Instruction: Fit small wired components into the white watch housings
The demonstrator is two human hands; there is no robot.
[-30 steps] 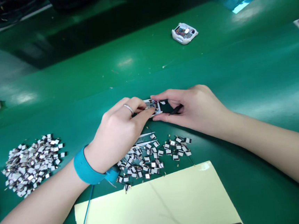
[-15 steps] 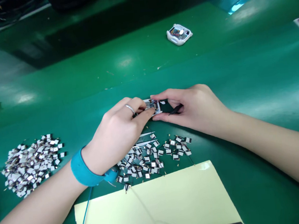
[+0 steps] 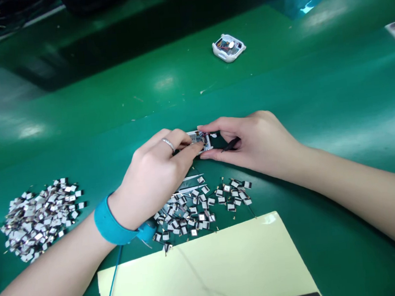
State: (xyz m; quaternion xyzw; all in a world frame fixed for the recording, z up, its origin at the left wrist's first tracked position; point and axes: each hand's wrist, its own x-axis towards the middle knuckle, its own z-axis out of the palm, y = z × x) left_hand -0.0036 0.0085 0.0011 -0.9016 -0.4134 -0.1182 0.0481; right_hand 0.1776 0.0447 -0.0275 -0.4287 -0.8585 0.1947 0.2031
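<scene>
Seemingly crosswise, the white circuit module [image 3: 199, 141]

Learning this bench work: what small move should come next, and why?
Probably bring the black tool in the right hand toward the white-framed circuit module, since the left hand already pinches the module steady and the tool sits apart from it.

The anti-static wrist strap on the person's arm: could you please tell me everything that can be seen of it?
The anti-static wrist strap is a wide, teal-blue, fabric-looking band wrapped snugly around the wrist just behind the left hand. A dark fitting near its end joins a thin blue cord, which runs down across the pale yellow sheet.
</scene>
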